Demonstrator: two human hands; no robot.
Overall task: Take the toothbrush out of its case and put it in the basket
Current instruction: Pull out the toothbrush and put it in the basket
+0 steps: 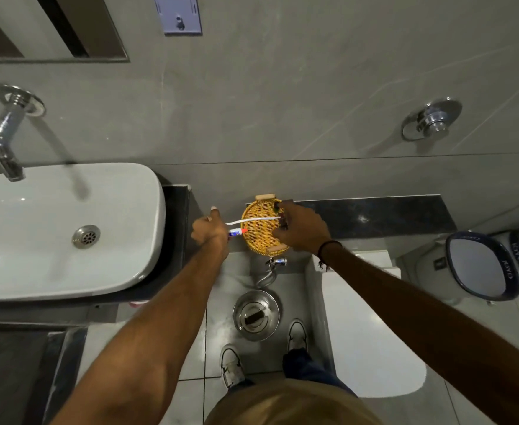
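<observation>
Wicker, yellow and round, makes up the basket (pixel 262 231), which is set on a dark counter ledge (pixel 374 216) against the grey wall. A white toothbrush (pixel 252 221) is stretched across the basket's far half, one end reaching past the basket's left rim towards the left hand (pixel 210 230), the other end meeting the right hand (pixel 301 230) at the basket's right rim. The left hand's grip is closed; what exactly is pinched cannot be told, though the toothbrush's left tip and a small toothpaste tube (pixel 237 231) both run up to it. The right hand's grip is curled shut around a small dark item (pixel 283 223) at the basket's right rim, probably the case, though this is too small to be confirmed.

The toothbrush appears to be at the point of separation from its case. A straight pull along the brush's own length is called for, with the case end held steady over the basket so that nothing is tipped.

Room is tight: the wall is just behind the basket, and the ledge drops off at the basket's near rim above a tap (pixel 278 261) and a steel bin (pixel 255 314). Open space is left above the basket only.
</observation>
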